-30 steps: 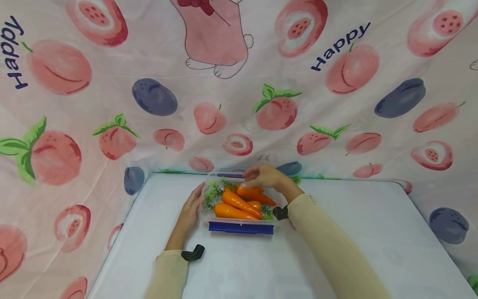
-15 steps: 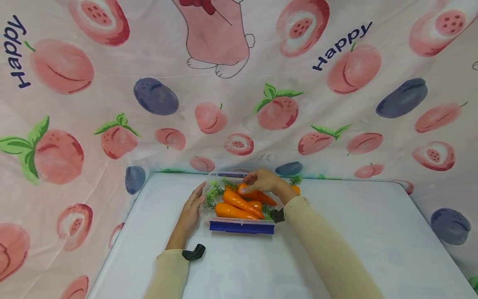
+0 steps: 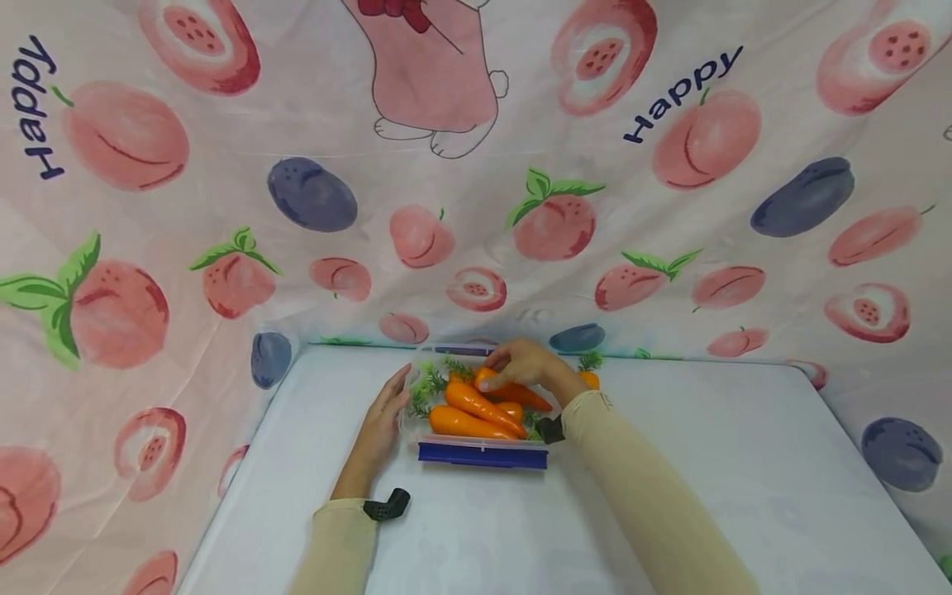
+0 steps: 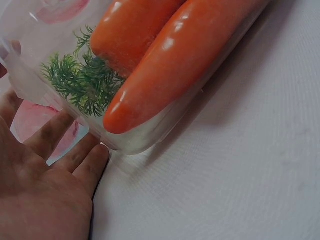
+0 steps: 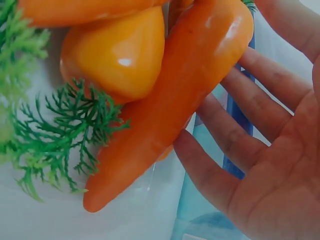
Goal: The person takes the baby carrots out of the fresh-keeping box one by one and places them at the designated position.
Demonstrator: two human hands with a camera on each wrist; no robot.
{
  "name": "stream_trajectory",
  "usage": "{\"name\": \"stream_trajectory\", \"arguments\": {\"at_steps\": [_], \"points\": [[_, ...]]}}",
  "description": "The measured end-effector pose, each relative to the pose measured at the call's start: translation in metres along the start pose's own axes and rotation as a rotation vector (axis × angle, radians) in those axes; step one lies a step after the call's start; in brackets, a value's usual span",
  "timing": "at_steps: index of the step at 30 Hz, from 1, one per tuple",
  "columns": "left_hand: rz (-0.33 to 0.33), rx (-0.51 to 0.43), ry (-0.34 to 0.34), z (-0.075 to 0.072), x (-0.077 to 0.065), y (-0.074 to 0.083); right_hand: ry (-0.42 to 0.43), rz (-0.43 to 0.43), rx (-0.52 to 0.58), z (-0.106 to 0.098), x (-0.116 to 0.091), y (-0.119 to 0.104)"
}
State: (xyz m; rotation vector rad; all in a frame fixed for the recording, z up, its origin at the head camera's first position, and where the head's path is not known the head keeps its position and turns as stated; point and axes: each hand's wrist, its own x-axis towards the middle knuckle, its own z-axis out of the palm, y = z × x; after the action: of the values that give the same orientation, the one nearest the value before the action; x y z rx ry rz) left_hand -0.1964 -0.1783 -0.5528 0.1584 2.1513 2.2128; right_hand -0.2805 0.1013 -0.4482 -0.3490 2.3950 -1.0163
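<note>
Clear plastic, packed with orange: the box [image 3: 446, 441] sits on the white table [image 3: 706, 463], close to the fruit-print cloth [image 3: 357, 99], a blue flap [image 3: 482, 455] folded out at its front. Here's the left hand [image 3: 382, 419], fingers long and slightly spread along the left wall. And the right hand [image 3: 526, 364], reaching in over the back, fingers fairly straight and apart, tips at the side of the rear carrot [image 5: 170, 95], thumb by its thick end. Two front carrots [image 3: 468, 421] crowd in; a rounded yellow-orange piece [image 5: 120, 55] wedges alongside, feathery greenery [image 3: 426, 387] fills the left end. Outside on the right, another orange piece [image 3: 590, 379] peeks out, half blocked by that right wrist!
</note>
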Motion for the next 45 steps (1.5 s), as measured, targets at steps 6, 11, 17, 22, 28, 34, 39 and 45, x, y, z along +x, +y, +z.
{"name": "stream_trajectory", "arguments": {"at_steps": [6, 11, 17, 22, 28, 34, 39, 45], "points": [[0.008, 0.001, -0.005, 0.0, 0.0, 0.0, -0.024, 0.001, -0.03, 0.001, 0.0, -0.001], [0.009, 0.012, -0.005, 0.0, 0.0, 0.0, -0.04, -0.01, -0.053, 0.001, 0.001, -0.003], [0.029, 0.014, -0.011, 0.0, -0.001, 0.0, -0.035, -0.028, -0.124, 0.0, 0.002, -0.003], [0.036, 0.009, -0.015, 0.001, -0.001, 0.0, -0.029, -0.028, -0.133, 0.001, 0.002, -0.003], [0.032, 0.03, -0.012, 0.0, -0.001, 0.001, -0.029, -0.053, -0.123, -0.001, 0.001, -0.004], [0.034, 0.025, -0.016, 0.0, -0.001, 0.0, -0.035, -0.06, -0.112, -0.005, 0.001, -0.005], [0.034, 0.031, -0.015, -0.001, -0.001, -0.001, -0.039, -0.065, -0.071, -0.007, -0.003, -0.007], [0.036, 0.02, -0.017, -0.001, -0.001, -0.002, -0.046, -0.051, -0.001, -0.009, -0.006, -0.011]]}}
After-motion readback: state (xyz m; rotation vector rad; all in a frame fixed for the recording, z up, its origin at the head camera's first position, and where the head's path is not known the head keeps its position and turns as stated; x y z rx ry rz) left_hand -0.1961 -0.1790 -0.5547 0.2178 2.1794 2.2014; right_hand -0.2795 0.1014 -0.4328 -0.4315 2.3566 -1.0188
